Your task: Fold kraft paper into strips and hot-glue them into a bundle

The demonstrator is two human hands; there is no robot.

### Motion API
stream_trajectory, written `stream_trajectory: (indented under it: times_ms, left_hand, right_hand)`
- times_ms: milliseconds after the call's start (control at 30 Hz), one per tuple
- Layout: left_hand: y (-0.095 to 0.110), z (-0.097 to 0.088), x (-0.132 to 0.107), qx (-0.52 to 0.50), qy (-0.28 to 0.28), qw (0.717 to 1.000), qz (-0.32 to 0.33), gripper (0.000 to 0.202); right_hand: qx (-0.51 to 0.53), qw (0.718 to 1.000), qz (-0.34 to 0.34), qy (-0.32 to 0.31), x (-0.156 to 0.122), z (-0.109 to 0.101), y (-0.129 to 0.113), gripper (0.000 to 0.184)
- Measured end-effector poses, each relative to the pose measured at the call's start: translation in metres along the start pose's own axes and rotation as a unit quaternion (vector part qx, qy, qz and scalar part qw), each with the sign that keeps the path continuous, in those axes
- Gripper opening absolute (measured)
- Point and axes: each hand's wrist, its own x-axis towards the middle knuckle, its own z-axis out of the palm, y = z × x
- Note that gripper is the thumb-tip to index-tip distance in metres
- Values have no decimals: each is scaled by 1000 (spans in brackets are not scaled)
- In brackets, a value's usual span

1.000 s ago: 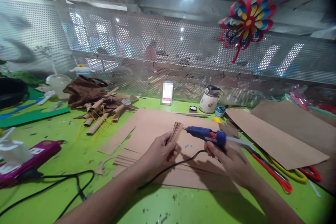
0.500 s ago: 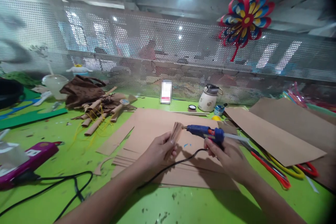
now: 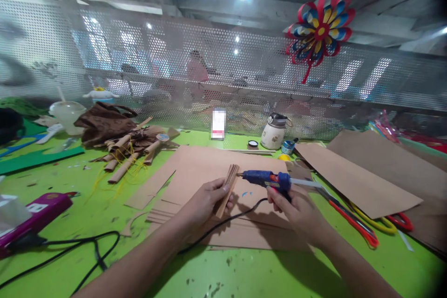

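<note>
My left hand (image 3: 211,198) is closed around a narrow, pleated bundle of brown paper (image 3: 227,191), held tilted with its folded edges fanned at the top. In my right hand (image 3: 291,205) is a blue hot glue gun (image 3: 267,179), a white glue stick (image 3: 305,183) poking out of its back. The gun's nozzle points left, at or very close to the upper right edge of the pleated paper; whether they touch I cannot tell. Underneath both hands lie stacked sheets of brown paper (image 3: 195,167). The gun's black cord (image 3: 223,226) runs down across the sheets.
Rolled brown paper pieces with yellow string (image 3: 122,163) lie left, by a brown cloth bag (image 3: 104,125). A purple power strip (image 3: 38,219) sits front left. Scissors with red handles (image 3: 370,237) are at right beside brown sheets (image 3: 359,177). A bottle (image 3: 273,132) stands behind.
The glue gun and both hands sit slightly farther left in view, with the whole scene shifted a little the same way. The pleated paper shows more of its flat side.
</note>
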Motion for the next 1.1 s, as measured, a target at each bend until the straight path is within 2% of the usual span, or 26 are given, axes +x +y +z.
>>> stream_trajectory:
  times_ms: [100, 533, 700, 1100]
  left_hand:
    - [-1, -1, 0, -6, 7, 1000, -4, 21]
    - [-8, -9, 6, -39, -25, 999, -10, 20]
    - [-6, -7, 4, -37, -13, 999, -8, 19]
    - [-6, -8, 4, -77, -23, 997, -8, 20]
  right_hand:
    - [8, 1000, 8, 8, 0, 0, 0, 37]
    - [20, 999, 28, 22, 2, 0, 5, 39]
    - [10, 999, 15, 29, -1, -1, 2, 39]
    - [-25, 1000, 2, 11, -5, 1, -3, 43]
